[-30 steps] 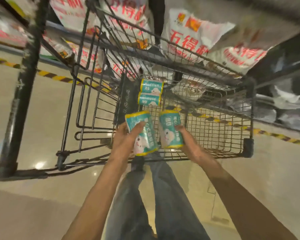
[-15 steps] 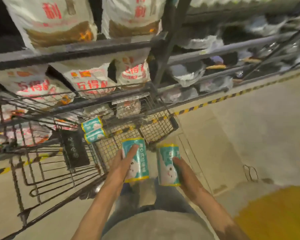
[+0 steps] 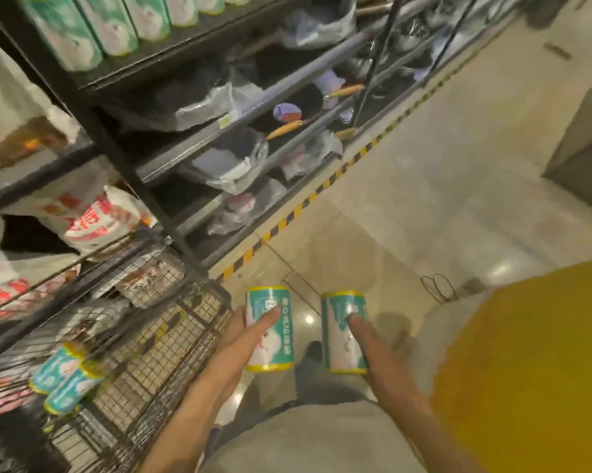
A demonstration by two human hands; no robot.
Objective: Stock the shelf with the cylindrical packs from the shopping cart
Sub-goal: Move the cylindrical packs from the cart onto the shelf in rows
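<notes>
Near the cart's right rim, the left hand (image 3: 245, 336) and right hand (image 3: 373, 349) each grip one cylindrical pack (image 3: 270, 327), now carried clear of the shopping cart (image 3: 158, 336). View has swung toward the shelf (image 3: 124, 73); two packs (image 3: 66, 384) remain aboard.

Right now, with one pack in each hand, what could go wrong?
Both hands are full: the left hand grips one teal yellow-rimmed cylindrical pack, the right hand another, so a slip might go uncaught. The black wire shopping cart stands close and could be bumped. The upper shelf row of teal packs looks crowded; neighbours may topple.
</notes>
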